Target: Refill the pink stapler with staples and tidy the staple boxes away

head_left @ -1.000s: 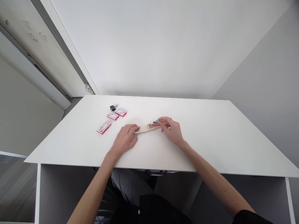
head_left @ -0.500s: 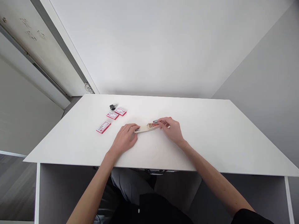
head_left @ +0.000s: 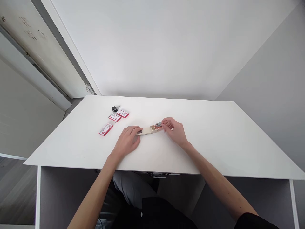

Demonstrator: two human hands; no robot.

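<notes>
A long, narrow cream-coloured case [head_left: 146,131] lies slantwise on the white table, with a dark patterned patch near its left end and an open compartment with reddish contents toward the right. My left hand [head_left: 128,139] grips the left end, fingers over the far side and thumb on the near side. Over the right end, my right hand [head_left: 175,131] is closed in a pinch, hiding that end. A small grey metal piece [head_left: 158,123] sticks out from its fingertips, just above the compartment; its exact kind is too small to make out.
On the left of the table [head_left: 214,136] lie red-and-white flat boxes: one nearer [head_left: 105,129], a middle one [head_left: 114,117] and a farther one [head_left: 123,113]. A black-headed key [head_left: 115,109] rests behind them. A white wall [head_left: 162,47] rises beyond the far edge.
My right fingers have shifted slightly at the right end, and the grey piece shows a little more clearly. The left hand keeps its hold; the case stays in place.
</notes>
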